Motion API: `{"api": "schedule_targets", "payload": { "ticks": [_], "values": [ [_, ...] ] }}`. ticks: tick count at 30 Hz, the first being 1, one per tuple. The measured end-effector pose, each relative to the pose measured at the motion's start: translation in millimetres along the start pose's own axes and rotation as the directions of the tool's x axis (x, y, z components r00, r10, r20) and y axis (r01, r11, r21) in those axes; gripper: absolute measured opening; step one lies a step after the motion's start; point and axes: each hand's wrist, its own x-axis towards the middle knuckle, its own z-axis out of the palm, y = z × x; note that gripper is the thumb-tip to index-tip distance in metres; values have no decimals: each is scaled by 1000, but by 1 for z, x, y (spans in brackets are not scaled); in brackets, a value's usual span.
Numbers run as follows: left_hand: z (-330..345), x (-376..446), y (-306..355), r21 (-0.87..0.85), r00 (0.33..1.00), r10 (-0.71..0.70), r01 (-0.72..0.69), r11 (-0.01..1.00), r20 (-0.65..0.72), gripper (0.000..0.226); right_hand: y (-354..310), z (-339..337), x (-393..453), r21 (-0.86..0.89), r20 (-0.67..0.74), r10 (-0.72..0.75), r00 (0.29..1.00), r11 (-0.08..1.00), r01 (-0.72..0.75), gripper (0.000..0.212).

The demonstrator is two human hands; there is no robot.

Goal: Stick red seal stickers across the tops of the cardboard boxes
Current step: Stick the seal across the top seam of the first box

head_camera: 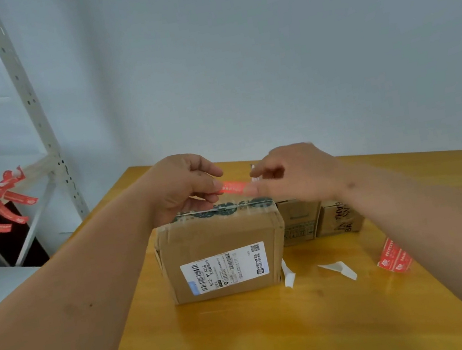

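a narrow red paper seal sticker [233, 187] is hanging stretched just above the taped top of a brown cardboard box [222, 255] that is standing on a yellow wooden table [278, 319]. the left hand [186, 187] is pinching its left end, the right hand [291, 175] its right end. two smaller cardboard boxes [319, 218] are sitting behind, white backing scraps [340, 269] and a red sticker strip [393, 257] are lying nearby.
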Motion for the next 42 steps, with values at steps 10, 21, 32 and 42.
{"api": "schedule_targets", "payload": {
  "ticks": [10,21,32,42],
  "values": [
    [-6,-2,0,75,990,140,-140,987,5,22,-9,7,20,701,155,126,980,685,-199,3],
    [-21,3,5,122,992,-98,107,987,-76,10,-36,13,35,430,17,101,995,897,-99,6],
    [-26,1,3,198,979,-167,187,962,-113,7,-35,17,35,603,87,216,972,765,-224,20],
    [-14,12,-5,333,961,-241,273,903,-134,17,-41,27,39,257,198,258,946,917,-304,19]
  ]
}}
